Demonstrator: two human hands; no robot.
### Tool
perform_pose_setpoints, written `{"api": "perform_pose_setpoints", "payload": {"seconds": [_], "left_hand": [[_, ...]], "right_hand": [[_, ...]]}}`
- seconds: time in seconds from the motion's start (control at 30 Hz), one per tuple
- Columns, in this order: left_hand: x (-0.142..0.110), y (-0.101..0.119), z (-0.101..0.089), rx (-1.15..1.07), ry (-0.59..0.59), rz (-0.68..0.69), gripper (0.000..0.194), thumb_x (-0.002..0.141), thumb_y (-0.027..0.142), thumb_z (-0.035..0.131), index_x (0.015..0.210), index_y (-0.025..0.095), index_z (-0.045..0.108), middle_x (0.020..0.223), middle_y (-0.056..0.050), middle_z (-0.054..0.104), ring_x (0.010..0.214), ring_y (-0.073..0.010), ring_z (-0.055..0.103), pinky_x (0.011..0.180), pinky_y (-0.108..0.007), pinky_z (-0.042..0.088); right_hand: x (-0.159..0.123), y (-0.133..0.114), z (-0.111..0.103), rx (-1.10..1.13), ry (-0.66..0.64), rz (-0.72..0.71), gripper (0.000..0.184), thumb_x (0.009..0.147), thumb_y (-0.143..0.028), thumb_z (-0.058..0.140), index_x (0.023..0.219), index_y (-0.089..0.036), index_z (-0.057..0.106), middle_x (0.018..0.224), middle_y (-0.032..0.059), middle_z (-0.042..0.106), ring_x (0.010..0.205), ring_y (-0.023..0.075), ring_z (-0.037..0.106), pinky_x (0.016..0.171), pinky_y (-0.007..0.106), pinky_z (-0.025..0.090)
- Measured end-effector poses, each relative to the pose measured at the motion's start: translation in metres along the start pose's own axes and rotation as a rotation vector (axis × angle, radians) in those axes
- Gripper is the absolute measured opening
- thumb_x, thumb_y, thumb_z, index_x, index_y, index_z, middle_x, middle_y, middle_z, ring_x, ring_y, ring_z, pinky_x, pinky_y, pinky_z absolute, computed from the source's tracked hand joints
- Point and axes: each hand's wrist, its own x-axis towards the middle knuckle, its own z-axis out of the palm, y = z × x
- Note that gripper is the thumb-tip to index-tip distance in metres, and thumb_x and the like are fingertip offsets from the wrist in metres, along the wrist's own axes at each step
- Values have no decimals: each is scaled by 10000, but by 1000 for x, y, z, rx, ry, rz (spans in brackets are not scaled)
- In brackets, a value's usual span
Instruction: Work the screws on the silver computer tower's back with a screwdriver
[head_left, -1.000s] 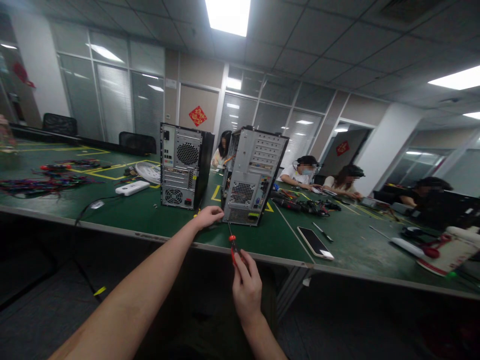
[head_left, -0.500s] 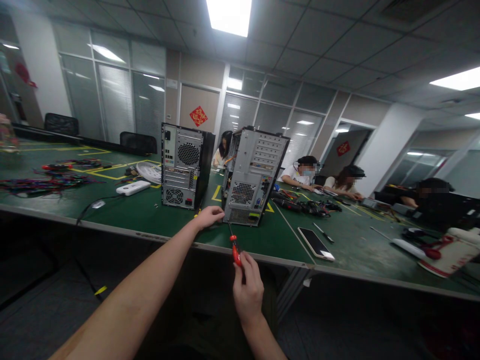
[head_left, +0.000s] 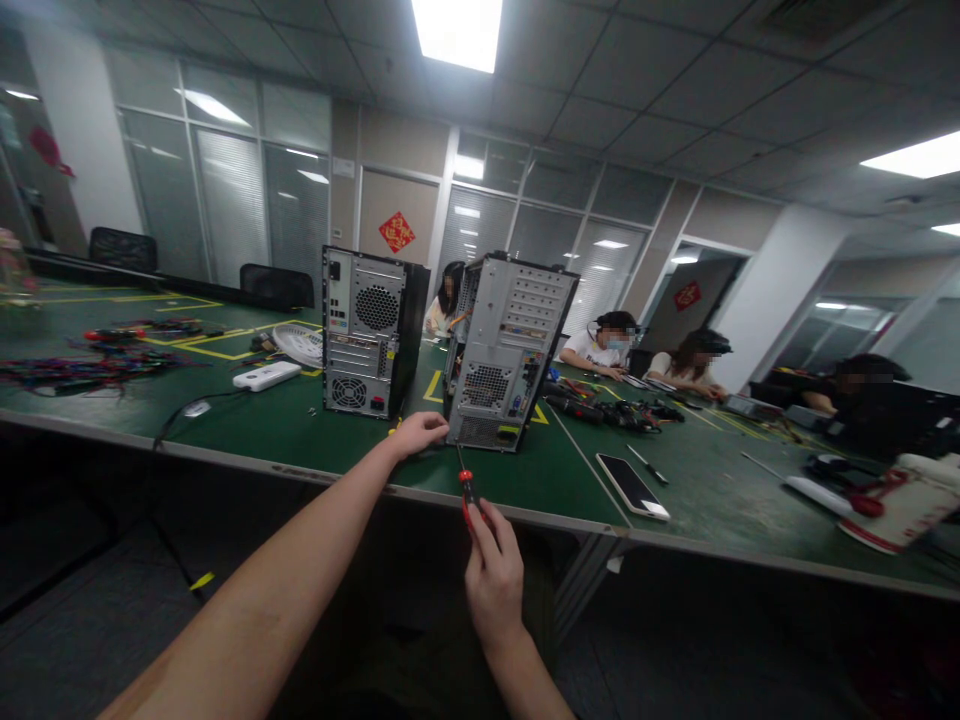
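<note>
My right hand (head_left: pixel 495 575) is closed around the red and black handle of a screwdriver (head_left: pixel 467 486). Its thin shaft points up and away, with the tip at the lower left edge of a grey computer case (head_left: pixel 487 375) standing upright, rear side toward me. At that same bottom left corner, my left hand (head_left: pixel 420 435) has its fingers bent together against the case edge. Whether a small part sits between those fingertips is hidden. A second computer case (head_left: pixel 360 345), black-sided, stands upright to the left.
On the green table (head_left: pixel 547 480) lie a phone (head_left: pixel 631 487), another screwdriver (head_left: pixel 646 465), a bundle of black cables (head_left: pixel 622 412), a white power strip (head_left: pixel 266 376) and coloured wires (head_left: pixel 82 370). A white container (head_left: pixel 896 500) stands at right. Several people sit across the table.
My right hand's fingers shift on the handle and the screwdriver turns between them, showing more red half a second ago. The left hand and both cases stay in place.
</note>
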Motion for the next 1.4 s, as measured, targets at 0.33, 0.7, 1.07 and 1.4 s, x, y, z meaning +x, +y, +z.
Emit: {"api": "perform_pose_setpoints", "payload": {"seconds": [0.33,0.7,1.07,1.4], "left_hand": [[1,-3,0,-5,-2,15,330,786,492,697,840,167,683,740,-26,688,685,-167,637,744,-309,504],[2,-6,0,-19,-4,-9,338,780,495,698,853,166,681,765,-27,688,701,-171,644,742,-309,494],[2,-3,0,-33,-16,17,338,778,499,706,811,164,674,745,-33,697,726,-174,651,763,-306,513],[1,-3,-2,-20,-28,16,320,793,478,688,831,161,694,785,-43,723,769,-187,665,815,-332,527]], "right_hand": [[1,-2,0,9,67,90,289,991,-192,642,1276,-178,690,1141,134,732,1057,234,735,904,377,647],[2,-2,1,-13,54,53,317,997,-127,600,1299,-192,672,1197,138,711,1112,232,711,945,402,633],[2,-1,0,-30,39,43,351,1009,-109,557,1322,-212,681,1243,132,702,1141,221,709,961,368,624],[5,-5,-2,19,62,89,229,968,-210,693,1193,-164,700,1075,114,735,1013,218,731,903,357,635]]}}
